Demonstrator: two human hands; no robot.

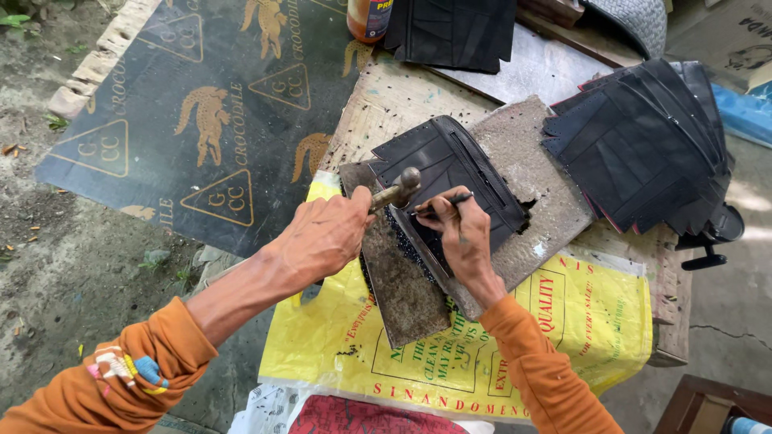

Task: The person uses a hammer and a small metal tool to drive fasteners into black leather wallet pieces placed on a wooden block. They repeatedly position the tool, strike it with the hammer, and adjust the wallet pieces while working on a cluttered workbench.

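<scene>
At the centre of the frame, the left hand (pixel 326 235) was closed in a fist around the handle of a small hammer (pixel 400 190), whose metal head stood just above the work. Just beside it, the right hand (pixel 460 235) was pinched narrowly around a thin dark punch (pixel 450 201), the tip of which touched a black leather piece (pixel 450 173). That piece lay on a grey slab (pixel 537 181) with a ragged hole near its middle. A rusty metal plate (pixel 402 281) lay along the slab's lower left edge, sprinkled with small black punchings. Both rested on a yellow printed sack (pixel 595 321) spread over the worn table (pixel 386 100).

At the right of the frame a fanned stack of black pieces (pixel 643 145) sat on the table, well apart from the hands. Another black stack (pixel 454 32) lay at the top centre, touching or just beside an orange bottle (pixel 368 18); what was in the bottle could not be told. A dark printed mat (pixel 201 104) covered the ground at the upper left.
</scene>
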